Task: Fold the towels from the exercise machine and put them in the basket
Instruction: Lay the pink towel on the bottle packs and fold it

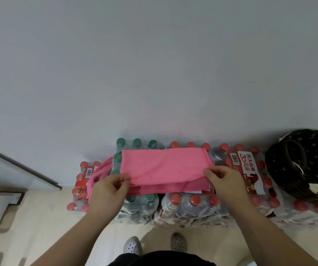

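A pink towel (164, 166) lies spread over shrink-wrapped packs of water bottles, its top layer doubled over a lower layer that shows along the near edge. My left hand (108, 192) pinches the near left corner of the top layer. My right hand (225, 183) pinches the near right corner. A second bunch of pink cloth (98, 173) hangs off to the left, partly behind my left hand. A dark woven basket (303, 166) with a looped handle stands at the right on the bottle packs, apart from the towel.
Packs of red-capped bottles (250, 169) and green-capped bottles (137, 144) line the foot of a grey wall (154, 64). A grey metal frame (5, 204) stands on the floor at the left. My two shoes (154, 244) are on the beige floor below.
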